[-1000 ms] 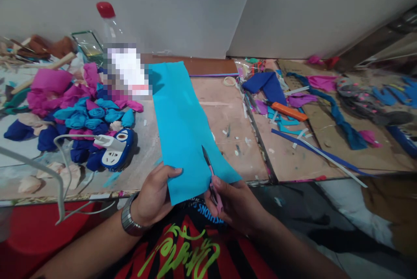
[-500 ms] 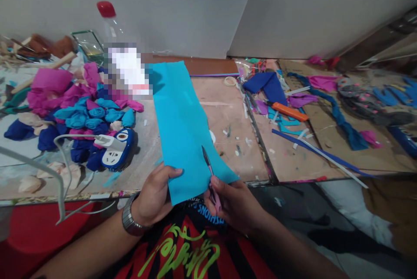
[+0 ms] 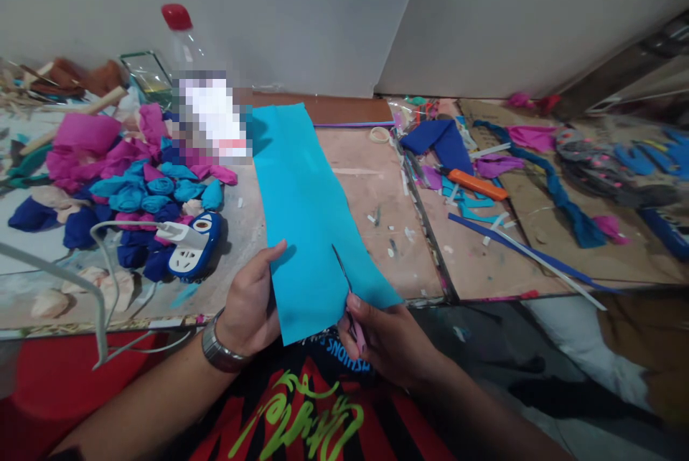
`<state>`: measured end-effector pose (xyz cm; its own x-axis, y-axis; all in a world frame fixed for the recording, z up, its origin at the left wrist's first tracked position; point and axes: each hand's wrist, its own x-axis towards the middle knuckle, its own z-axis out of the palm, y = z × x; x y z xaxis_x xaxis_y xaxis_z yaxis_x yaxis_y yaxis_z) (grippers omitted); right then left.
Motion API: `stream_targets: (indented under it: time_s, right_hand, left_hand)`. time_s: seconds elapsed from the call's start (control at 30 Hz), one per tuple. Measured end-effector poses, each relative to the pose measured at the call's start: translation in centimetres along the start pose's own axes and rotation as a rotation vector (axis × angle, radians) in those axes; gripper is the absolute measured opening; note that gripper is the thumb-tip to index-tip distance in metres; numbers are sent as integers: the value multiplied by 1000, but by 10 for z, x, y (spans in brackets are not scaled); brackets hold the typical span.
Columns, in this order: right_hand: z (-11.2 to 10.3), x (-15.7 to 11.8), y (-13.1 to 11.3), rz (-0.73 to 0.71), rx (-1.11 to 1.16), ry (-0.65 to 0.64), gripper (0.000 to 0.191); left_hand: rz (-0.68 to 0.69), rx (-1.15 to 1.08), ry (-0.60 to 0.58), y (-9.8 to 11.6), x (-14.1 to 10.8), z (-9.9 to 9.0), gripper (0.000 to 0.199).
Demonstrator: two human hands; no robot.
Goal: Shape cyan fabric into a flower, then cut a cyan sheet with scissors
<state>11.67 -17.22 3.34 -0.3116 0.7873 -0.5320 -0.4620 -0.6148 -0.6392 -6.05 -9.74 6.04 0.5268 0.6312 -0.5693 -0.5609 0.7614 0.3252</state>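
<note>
A long turquoise sheet of paper stretches from the bench top down over its front edge toward me. My left hand grips its left edge near the lower end, thumb on top and fingers underneath. In my right hand are scissors with pinkish handles. One dark blade shows on top of the sheet, pointing away from me; the other blade cannot be seen. To the right of the blade, a strip of the sheet spreads outward over my right hand's fingers.
Left are crumpled pink and blue paper pieces, a blue-white power socket with a white cable, and a red-capped bottle. Right lie an orange utility knife, paper scraps, a tape roll and cardboard.
My left thumb has moved up the sheet's left edge. The scissors' blade looks thinner, and the sheet's lower end has shifted slightly down and right.
</note>
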Motion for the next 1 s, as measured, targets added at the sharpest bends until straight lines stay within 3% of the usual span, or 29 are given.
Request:
stream_targets:
  time_s: [0.13,0.3,0.5,0.77,1.0]
  right_hand:
    - [0,-2,1,39,-5,1,51]
    - [1,-3,2,12,-4,-12,51]
    - [2,-2,-1,-1,26,-11,45]
    - [6,-1,-5,48,22,30,49]
    - [7,-2,-3,-38,-88,-6,52]
  left_hand:
    - [-39,-5,16,2,2,0,34]
    - [-65,49,58,3,0,4,50]
    - [-18,77,105,2,-5,7,55]
    - [-25,92,24,2,-9,4,46]
    - [-53,41,-135,5,-7,-5,50]
